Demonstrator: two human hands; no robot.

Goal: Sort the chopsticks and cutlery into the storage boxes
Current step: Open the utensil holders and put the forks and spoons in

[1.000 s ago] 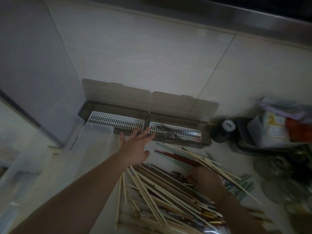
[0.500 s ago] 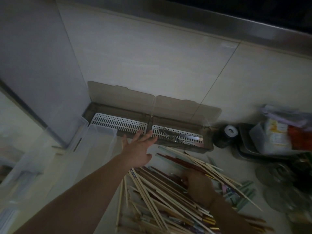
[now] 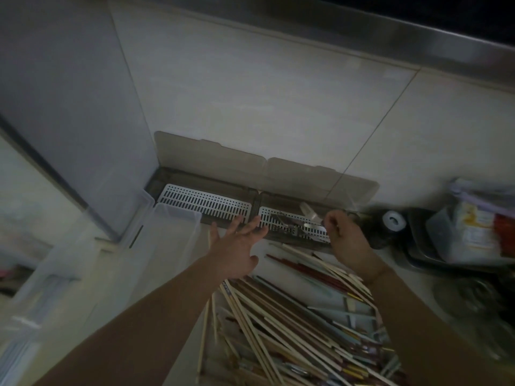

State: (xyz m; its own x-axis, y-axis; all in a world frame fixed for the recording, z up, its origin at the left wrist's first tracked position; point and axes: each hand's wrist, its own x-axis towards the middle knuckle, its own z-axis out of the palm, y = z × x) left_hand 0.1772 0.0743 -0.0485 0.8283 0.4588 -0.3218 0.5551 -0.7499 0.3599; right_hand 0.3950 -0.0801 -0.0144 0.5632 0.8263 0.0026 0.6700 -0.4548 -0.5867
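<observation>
Chopsticks (image 3: 292, 324): long pale and red sticks, heaped, crisscrossed.

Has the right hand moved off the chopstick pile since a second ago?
Yes. The right hand has left the chopstick pile and gone up to the right storage box, holding a small piece of cutlery over its white grid.

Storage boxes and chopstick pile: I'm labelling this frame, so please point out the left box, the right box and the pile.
left storage box (image 3: 204, 203), head view, on its white slotted tray.
right storage box (image 3: 316, 231), head view, on its slotted tray near the cutlery.
chopstick pile (image 3: 281, 324), head view, on the pale sticks mid-pile.
</observation>
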